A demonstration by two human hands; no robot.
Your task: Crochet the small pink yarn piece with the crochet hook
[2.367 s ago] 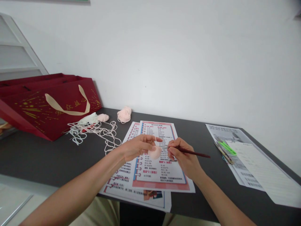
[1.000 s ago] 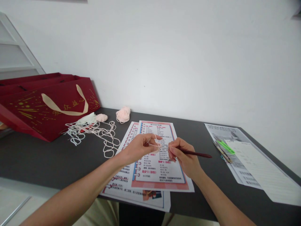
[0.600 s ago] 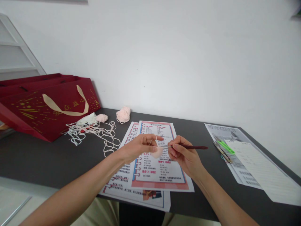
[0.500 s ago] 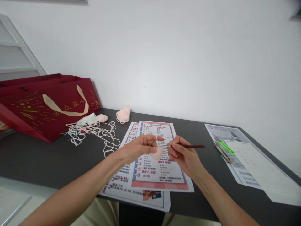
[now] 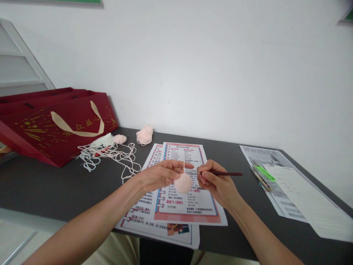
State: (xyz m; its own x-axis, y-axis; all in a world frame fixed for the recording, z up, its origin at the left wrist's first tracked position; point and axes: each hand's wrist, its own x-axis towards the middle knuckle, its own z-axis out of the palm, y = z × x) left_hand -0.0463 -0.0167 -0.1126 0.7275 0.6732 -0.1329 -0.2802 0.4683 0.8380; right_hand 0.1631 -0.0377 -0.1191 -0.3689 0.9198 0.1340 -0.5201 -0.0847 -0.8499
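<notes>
Between the fingers of my left hand (image 5: 162, 173) is a small pale pink crochet piece (image 5: 183, 183), rounded at its lower edge. A strand of yarn loops over the index finger of that hand. My right hand (image 5: 216, 180) is closed around a crochet hook (image 5: 226, 173) with a dark reddish-brown handle pointing right. The hook's thin metal shaft reaches left toward the top of the piece; whether its tip sits in a stitch is too small to tell. Both hands are above a printed pattern sheet (image 5: 190, 217).
A dark red gift bag (image 5: 68, 125) lies at the left. Loose white yarn (image 5: 118, 156) and a pink yarn ball (image 5: 145, 135) are near the wall. Green-handled scissors (image 5: 265, 173) rest on papers at the right, beside a lined sheet (image 5: 311, 206).
The crochet piece has turned and hangs slightly lower, showing more of its stitched surface. My right hand and the hook have shifted a little to the right.
</notes>
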